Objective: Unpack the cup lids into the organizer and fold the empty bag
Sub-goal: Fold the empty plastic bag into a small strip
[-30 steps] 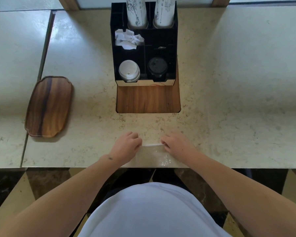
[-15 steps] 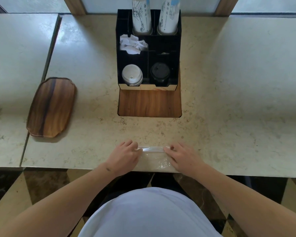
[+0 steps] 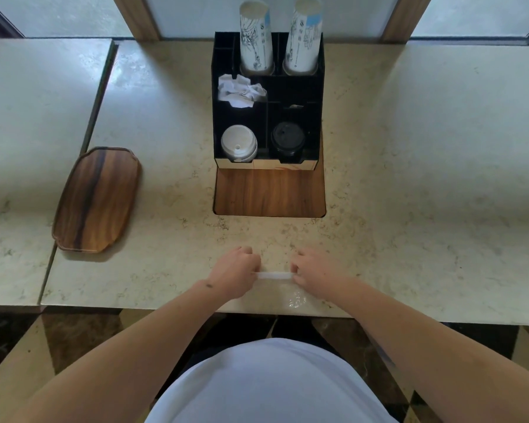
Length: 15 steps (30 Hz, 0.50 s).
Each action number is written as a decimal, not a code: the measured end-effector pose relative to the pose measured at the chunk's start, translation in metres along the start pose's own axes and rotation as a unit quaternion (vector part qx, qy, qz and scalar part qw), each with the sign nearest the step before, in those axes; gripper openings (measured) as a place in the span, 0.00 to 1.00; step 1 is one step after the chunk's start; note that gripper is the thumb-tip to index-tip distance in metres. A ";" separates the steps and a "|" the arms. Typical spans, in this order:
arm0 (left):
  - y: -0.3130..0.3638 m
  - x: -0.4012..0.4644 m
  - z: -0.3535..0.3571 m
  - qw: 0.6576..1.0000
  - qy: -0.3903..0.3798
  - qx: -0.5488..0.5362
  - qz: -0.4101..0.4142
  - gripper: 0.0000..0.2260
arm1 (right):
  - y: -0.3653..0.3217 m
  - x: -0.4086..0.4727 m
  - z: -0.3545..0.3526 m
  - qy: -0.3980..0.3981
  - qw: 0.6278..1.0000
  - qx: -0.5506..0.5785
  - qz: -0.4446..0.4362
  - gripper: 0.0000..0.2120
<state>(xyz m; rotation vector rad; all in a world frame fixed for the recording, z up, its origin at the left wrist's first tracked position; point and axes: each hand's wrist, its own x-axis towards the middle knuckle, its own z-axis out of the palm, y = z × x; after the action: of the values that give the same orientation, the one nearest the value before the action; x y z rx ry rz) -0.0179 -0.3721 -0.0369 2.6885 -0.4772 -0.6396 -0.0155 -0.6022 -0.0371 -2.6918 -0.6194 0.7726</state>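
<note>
Bag (image 3: 283, 293) of clear plastic lies flat at the near edge of the counter (image 3: 409, 184), at 6 o'clock from the organizer (image 3: 268, 96). Its white folded strip runs from 9 to 3 o'clock. The left hand (image 3: 237, 274) pinches one end and the right hand (image 3: 313, 274) pinches the other, both equally near. I judge the next fold must turn across this long axis.

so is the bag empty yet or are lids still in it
Empty, as far as shows: the clear bag lies flat between both hands, and white lids and black lids sit in the organizer.
</note>
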 end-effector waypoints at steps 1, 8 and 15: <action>-0.001 -0.002 0.000 1.000 0.008 0.010 0.020 0.03 | -0.001 -0.001 0.001 0.009 1.000 -0.022 -0.019 0.03; -0.016 -0.031 0.012 0.979 0.077 0.118 0.150 0.10 | -0.013 -0.022 0.016 0.042 0.991 -0.112 -0.064 0.11; -0.024 -0.047 0.014 0.984 0.075 0.073 0.143 0.09 | -0.005 -0.047 0.023 0.064 0.992 -0.067 -0.085 0.12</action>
<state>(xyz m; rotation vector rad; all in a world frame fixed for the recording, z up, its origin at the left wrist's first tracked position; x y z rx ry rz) -0.0580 -0.3362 -0.0404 2.7007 -0.8779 -0.3299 -0.0658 -0.6163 -0.0334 -2.7357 -0.8819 0.5262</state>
